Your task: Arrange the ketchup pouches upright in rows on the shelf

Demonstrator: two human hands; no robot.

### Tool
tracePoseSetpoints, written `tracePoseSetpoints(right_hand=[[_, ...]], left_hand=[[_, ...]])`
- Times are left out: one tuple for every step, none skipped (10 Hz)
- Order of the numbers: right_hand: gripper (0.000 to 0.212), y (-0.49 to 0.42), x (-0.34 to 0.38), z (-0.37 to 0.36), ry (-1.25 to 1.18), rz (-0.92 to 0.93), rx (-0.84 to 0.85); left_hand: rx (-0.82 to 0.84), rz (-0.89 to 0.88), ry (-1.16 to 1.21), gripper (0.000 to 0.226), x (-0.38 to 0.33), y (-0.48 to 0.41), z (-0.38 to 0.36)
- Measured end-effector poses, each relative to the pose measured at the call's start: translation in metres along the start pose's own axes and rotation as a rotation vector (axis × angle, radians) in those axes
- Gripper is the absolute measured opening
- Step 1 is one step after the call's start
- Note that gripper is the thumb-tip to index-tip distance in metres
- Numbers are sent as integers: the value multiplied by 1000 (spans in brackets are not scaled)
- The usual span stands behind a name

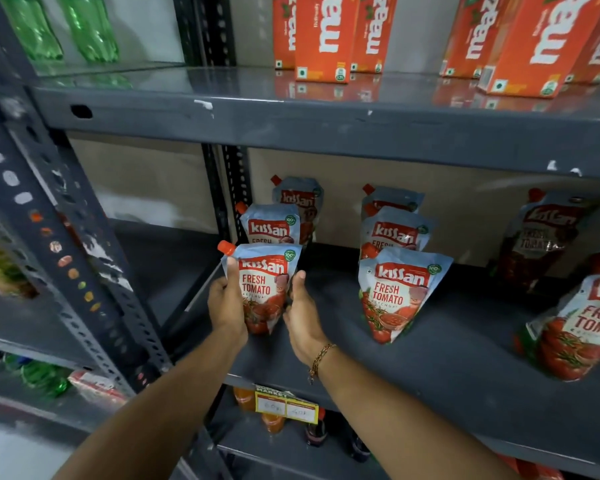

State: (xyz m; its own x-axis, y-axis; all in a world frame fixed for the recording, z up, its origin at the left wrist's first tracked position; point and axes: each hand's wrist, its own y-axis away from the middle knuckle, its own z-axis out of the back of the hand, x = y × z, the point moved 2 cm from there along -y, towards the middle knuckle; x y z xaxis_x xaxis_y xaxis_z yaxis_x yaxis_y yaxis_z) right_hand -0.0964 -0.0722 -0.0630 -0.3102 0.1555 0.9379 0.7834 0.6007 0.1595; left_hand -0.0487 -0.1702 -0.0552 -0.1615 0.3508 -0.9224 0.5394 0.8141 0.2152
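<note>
A ketchup pouch (264, 289) with a red cap stands upright at the front left of the dark grey shelf (430, 358). My left hand (226, 299) grips its left side, thumb on the front. My right hand (303, 315) presses against its right side. Two more pouches (271, 225) stand in a row behind it. A second row of three pouches (397, 292) stands to the right. Further right, one pouch (575, 327) stands at the front and another (537, 237) behind it.
Orange juice cartons (326, 36) stand on the shelf above, green bottles (59, 26) at the upper left. A perforated steel post (84, 271) runs down the left. A yellow price tag (286, 407) hangs on the shelf's front edge, bottles below it.
</note>
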Motion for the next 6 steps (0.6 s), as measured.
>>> tracePoseSetpoints(right_hand=[[44,0,1,0,-1,-10,-38],[48,5,5,4,61,-18,-84],[56,17,13,11,121,-34,-138],[55,41,22,23,190,-46,-222],[47,75,23,45,281,-11,-271],[23,127,22,65,334,12,-205]], left_hand=[[-9,-9,-7,81,1,0,0],[-57,-10,-51,73,6,4,-1],[-336,-10,-151,78,14,20,3],[-469,-63,-240,68,21,49,1],[-378,-214,-244,43,24,84,-12],[-190,-426,-288,35,9,130,-24]])
